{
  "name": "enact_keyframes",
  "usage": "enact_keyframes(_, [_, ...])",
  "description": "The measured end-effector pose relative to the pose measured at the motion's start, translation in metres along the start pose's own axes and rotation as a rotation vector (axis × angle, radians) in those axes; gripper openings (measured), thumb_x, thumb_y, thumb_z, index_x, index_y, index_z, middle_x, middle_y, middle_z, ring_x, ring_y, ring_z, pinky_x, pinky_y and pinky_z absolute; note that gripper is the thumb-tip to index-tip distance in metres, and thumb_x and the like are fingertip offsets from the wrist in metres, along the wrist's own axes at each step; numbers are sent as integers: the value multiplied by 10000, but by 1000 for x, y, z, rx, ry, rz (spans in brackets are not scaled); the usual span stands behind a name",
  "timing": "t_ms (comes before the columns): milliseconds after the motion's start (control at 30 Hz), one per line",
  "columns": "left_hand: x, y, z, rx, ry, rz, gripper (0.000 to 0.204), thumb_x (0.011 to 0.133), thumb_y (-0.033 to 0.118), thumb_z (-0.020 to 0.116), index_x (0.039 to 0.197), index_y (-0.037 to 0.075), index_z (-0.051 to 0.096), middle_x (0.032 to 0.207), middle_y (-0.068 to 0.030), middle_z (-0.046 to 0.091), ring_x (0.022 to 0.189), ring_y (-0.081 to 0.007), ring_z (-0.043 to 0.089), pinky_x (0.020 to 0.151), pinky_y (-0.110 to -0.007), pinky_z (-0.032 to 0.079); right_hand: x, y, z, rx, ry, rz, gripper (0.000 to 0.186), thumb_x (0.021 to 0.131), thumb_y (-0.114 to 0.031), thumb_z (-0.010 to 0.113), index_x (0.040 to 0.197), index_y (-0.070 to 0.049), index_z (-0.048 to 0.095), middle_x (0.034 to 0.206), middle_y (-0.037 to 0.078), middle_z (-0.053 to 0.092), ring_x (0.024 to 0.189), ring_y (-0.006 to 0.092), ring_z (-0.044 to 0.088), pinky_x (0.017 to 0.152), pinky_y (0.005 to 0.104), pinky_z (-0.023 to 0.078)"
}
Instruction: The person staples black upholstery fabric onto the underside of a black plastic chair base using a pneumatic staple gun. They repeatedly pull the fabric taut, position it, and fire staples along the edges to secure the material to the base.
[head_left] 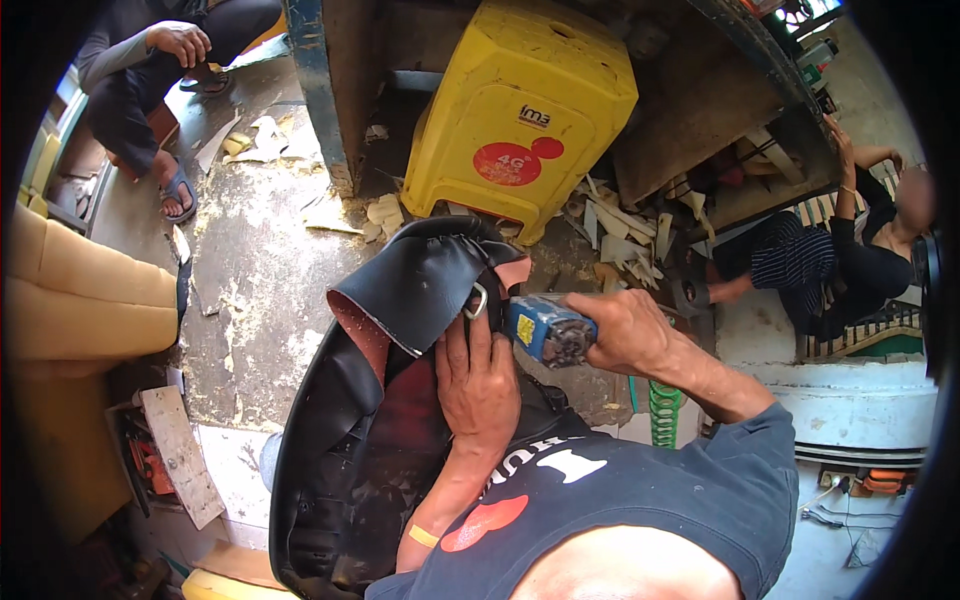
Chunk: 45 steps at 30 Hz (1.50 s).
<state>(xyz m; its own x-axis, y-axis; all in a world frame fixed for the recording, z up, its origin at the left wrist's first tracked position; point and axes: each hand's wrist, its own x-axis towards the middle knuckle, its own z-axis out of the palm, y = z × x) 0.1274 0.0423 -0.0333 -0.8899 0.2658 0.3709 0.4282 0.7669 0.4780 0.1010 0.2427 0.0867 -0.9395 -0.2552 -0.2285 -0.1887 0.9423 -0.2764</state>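
An upturned motorcycle seat (290,500) with a black plastic base lies in front of me, its far end pointing toward a yellow stool. Black vinyl cover (410,285) with a pinkish backing is folded over that far end. My left hand (480,390) lies on the seat, its fingers stretched out and pressed down at the vinyl's edge. Beside its fingertips stands a metal loop (478,302). My right hand (625,330) grips a blue staple gun (540,328), with its nose at the far end of the seat, right of the loop; the nose's contact point is hidden.
A yellow plastic stool (520,120) stands ahead. Foam and vinyl scraps (625,235) litter the floor. A green coiled hose (664,412) hangs by my right arm. Tan padded seat (90,290) is at left. One person (150,90) crouches far left, another (840,250) sits right.
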Motion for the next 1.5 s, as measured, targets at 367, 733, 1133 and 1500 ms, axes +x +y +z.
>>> enact_keyframes(367, [-15, -10, 1, -58, 27, 80, 262, 884, 190, 766, 1133, 110, 756, 1536, -142, 530, 1472, -413, 425, 1177, -582, 383, 15, -9, -12, 26, -122, 170, 271, 803, -120, 686, 1067, -80, 732, 818, 252, 731, 828, 466, 723, 775, 547, 590])
enact_keyframes(733, [-61, 5, -6, 386, -238, 163, 911, 787, 435, 805, 1614, 293, 449, 1742, -125, 197, 1604, -429, 120, 1228, -757, 101, -45, 26, 25, 440, 89, 82, 432, 753, -90, 748, 1184, -81, 743, 834, 210, 743, 762, 425, 721, 695, 432, 574])
enact_keyframes(1133, [-56, 12, 1, 382, -196, 34, 714, 802, 360, 726, 1475, 146, 621, 1694, -42, 311, 1591, -344, 203, 1243, -707, 158, -38, 8, 36, 176, -21, 5, 447, 702, -114, 738, 1147, -83, 710, 747, 223, 707, 725, 431, 712, 668, 508, 576])
enact_keyframes(1500, [-68, -2, 5, 224, -141, 51, 534, 862, 395, 735, 1347, 172, 719, 1741, -4, 268, 1608, -410, 159, 1249, -706, 89, -24, -42, 17, -23, -163, 230, 237, 789, -135, 716, 1003, -35, 691, 769, 262, 714, 772, 480, 715, 722, 570, 580])
